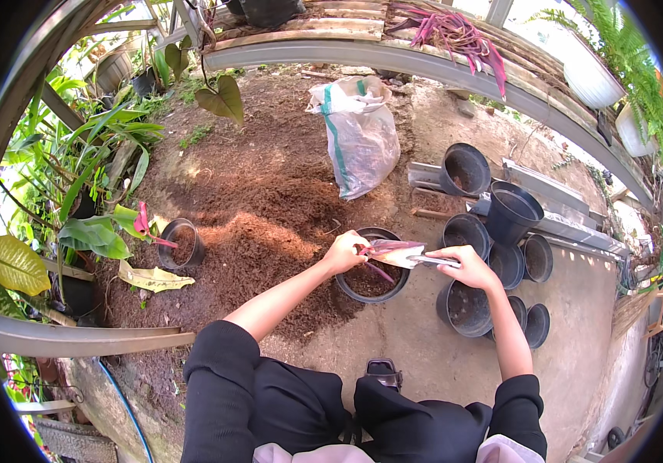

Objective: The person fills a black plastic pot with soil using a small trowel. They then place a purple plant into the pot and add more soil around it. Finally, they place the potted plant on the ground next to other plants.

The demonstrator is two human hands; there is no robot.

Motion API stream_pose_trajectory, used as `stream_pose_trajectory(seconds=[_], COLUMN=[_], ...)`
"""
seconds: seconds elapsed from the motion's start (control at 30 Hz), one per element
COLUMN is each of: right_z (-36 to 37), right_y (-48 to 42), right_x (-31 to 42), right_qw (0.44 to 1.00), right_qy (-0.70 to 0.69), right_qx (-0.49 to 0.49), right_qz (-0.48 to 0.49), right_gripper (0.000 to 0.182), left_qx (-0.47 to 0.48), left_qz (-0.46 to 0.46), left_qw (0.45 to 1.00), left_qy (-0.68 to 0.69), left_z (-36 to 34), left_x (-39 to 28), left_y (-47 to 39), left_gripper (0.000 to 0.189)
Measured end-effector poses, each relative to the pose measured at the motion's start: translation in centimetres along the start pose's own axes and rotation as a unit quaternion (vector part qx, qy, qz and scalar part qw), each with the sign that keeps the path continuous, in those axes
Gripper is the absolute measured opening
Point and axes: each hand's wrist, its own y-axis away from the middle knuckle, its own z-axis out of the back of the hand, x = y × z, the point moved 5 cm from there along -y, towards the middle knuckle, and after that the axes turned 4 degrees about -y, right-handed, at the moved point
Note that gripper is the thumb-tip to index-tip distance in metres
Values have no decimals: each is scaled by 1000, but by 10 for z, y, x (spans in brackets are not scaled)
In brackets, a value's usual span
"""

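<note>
My left hand (pixel 344 252) pinches a pink-purple leafy plant cutting (pixel 373 248) over a round black plastic pot (pixel 373 298) of brown soil. Another purple stem or leaf (pixel 380 272) shows just below it, above the soil. Held in my right hand (pixel 465 267) is a slim grey-handled tool (pixel 440 260), pointing left at the cutting. A broad pale surface (pixel 403 255) lies between the tool's handle and the pink leaf; whether it is a blade or sunlit leaf I cannot tell.
Several black pots (pixel 464 308) stand on the right. A loose soil heap (pixel 262 231) spreads left, near a pot with a pink cutting (pixel 181 243). Beyond is a white woven sack (pixel 362 139). More pink-purple cuttings (pixel 453 35) lie on the slatted bench (pixel 320 49). A blue hose (pixel 126 405) runs lower left.
</note>
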Motion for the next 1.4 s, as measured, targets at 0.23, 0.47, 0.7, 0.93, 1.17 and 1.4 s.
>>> stream_pose_trajectory(seconds=[0.23, 0.47, 0.7, 0.93, 1.17, 1.4], right_z=[-11, -7, -8, 1, -14, -45], right_y=[-8, -27, -31, -10, 40, 59], right_x=[-14, -18, 11, 28, 43, 59], right_qw=[997, 995, 985, 989, 982, 974], right_qy=[-68, -58, 140, 139, -28, -75], right_qx=[20, 68, 87, 23, -14, -30], right_qz=[-9, 44, 48, 41, -187, -210], right_gripper=[38, 36, 32, 34, 30, 29], left_qx=[38, 59, 69, 43, -4, 14], left_qz=[40, -58, 17, 16, -48, 44], left_qw=[989, 995, 993, 993, 999, 999], left_qy=[140, 47, 91, 109, 9, -9], left_z=[3, 10, 7, 8, 11, -6], left_x=[10, 12, 12, 8, -4, -7], left_y=[3, 5, 8, 8, 12, 6], left_gripper=[15, 15, 20, 22, 50, 41])
